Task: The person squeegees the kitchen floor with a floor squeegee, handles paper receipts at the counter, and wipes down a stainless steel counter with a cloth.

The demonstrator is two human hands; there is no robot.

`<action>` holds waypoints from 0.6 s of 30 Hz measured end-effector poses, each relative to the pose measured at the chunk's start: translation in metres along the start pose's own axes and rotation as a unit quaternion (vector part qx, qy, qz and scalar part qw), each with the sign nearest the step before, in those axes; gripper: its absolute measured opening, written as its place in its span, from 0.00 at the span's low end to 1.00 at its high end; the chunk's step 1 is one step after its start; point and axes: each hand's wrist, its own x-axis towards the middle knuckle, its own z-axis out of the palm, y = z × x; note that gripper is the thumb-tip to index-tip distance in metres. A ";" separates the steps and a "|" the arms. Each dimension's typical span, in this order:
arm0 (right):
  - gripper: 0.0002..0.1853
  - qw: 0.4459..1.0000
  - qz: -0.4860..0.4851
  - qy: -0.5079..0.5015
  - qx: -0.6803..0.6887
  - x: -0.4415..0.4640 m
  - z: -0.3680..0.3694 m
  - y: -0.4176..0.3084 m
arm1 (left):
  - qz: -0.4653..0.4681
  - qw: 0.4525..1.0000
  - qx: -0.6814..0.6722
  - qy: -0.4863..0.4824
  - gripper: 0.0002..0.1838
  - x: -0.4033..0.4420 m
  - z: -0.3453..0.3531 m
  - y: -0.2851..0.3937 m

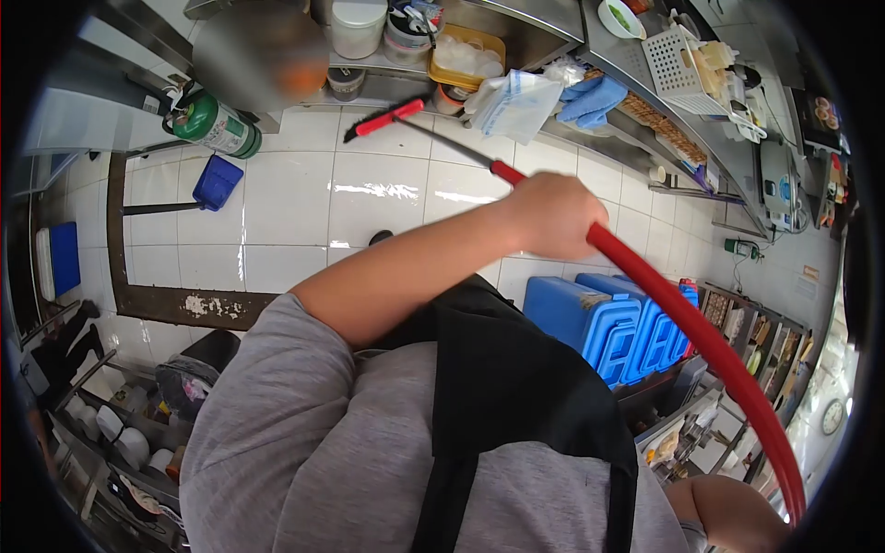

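Red broom (647, 278) — black-bristled, slanting

Bright, fairly even light; white glare streaks the floor (376, 212) at 11 o'clock. Fisheye distortion bows the handle (678, 306) toward 4 o'clock. Corners go black.

The long red broom (664, 299) I hold has a smooth, slightly glossy handle. Beneath the broom, square white floor tiles (378, 217) gleam. Left of it, a blue scoop-shaped dustpan (218, 182) looks plastic; nearer its handle, so do blue boxy bins (576, 318). My black apron (525, 392) is matt cloth.
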 end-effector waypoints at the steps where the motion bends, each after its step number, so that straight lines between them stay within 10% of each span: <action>1: 0.19 0.996 -0.064 0.043 -0.034 -0.003 -0.005 0.009 | -0.009 0.999 0.018 0.027 0.06 0.006 -0.002 -0.011; 5: 0.25 1.000 -0.015 0.008 -0.006 -0.011 0.010 0.093 | -0.031 0.999 0.033 -0.005 0.08 0.026 -0.007 -0.057; 14: 0.16 0.998 0.017 0.017 0.060 -0.036 -0.003 0.019 | -0.042 0.994 0.024 -0.101 0.05 -0.029 0.034 0.004; 18: 0.17 0.988 0.039 -0.056 0.142 -0.084 -0.032 0.111 | -0.038 0.997 -0.016 0.071 0.13 -0.045 0.060 -0.101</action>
